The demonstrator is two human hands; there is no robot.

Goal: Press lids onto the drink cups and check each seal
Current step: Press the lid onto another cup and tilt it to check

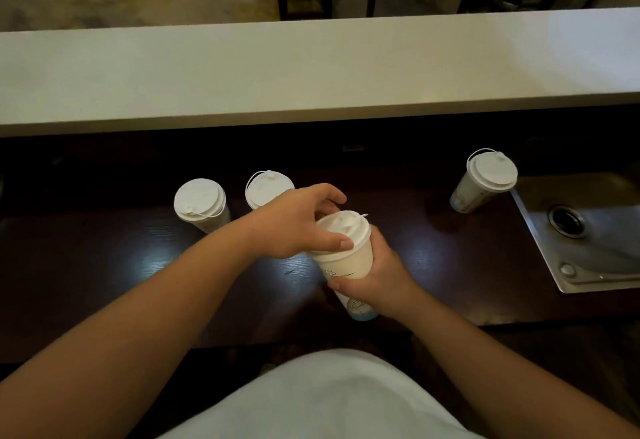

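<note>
A long pale counter ledge (311, 67) runs across the far side, above a dark wooden worktop (104, 258), with a steel sink (588, 248) set in at the right. On the worktop, near the middle front, a paper cup (348, 270) is gripped around its body by the right hand (377, 277). The left hand (298, 222) curls over the cup's white lid (343, 234), thumb on the near rim, fingers round the far edge; whether the lid is fully seated is hard to tell. Two lidded cups (201, 201) (268, 189) stand just behind the left hand, and another lidded cup (486, 178) stands well apart beside the sink.
</note>
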